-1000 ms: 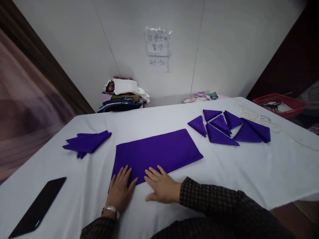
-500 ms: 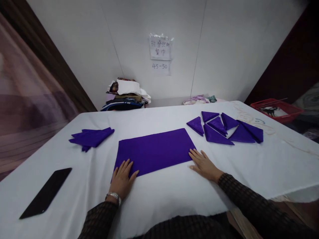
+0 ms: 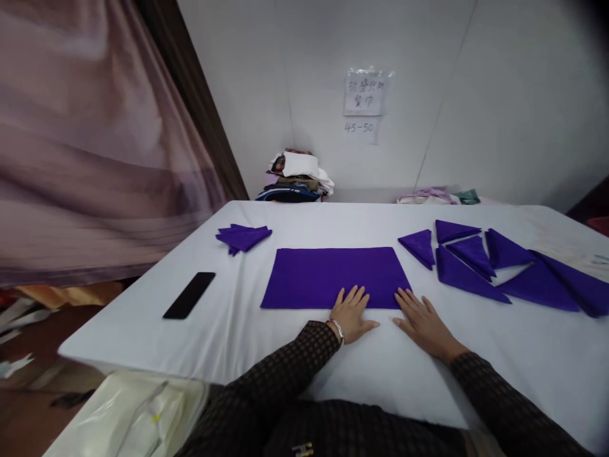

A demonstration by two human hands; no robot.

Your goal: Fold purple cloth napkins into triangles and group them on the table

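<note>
A purple cloth napkin [image 3: 323,273], folded into a flat rectangle, lies in front of me on the white tablecloth. My left hand [image 3: 349,315] rests flat on its near edge, right of the middle, with the fingers stretched out. At its near right corner my right hand [image 3: 425,322] lies flat too, fingertips touching the cloth and fingers spread. Neither hand grips anything. To the right lie several purple napkins folded into triangles [image 3: 469,285]. A fan-shaped folded purple napkin [image 3: 242,238] sits toward the far left.
A black phone-like slab [image 3: 189,296] lies on the left of the table. Behind the far edge stand a pile of folded clothes [image 3: 297,178] and some loose fabric [image 3: 431,195]. A curtain [image 3: 104,146] hangs at left. Below the near left edge is a pale plastic-covered object [image 3: 137,412].
My left hand has slid from the napkin's near left corner rightward along its near edge, close to my right hand. The napkin now lies straighter. My view has turned left.
</note>
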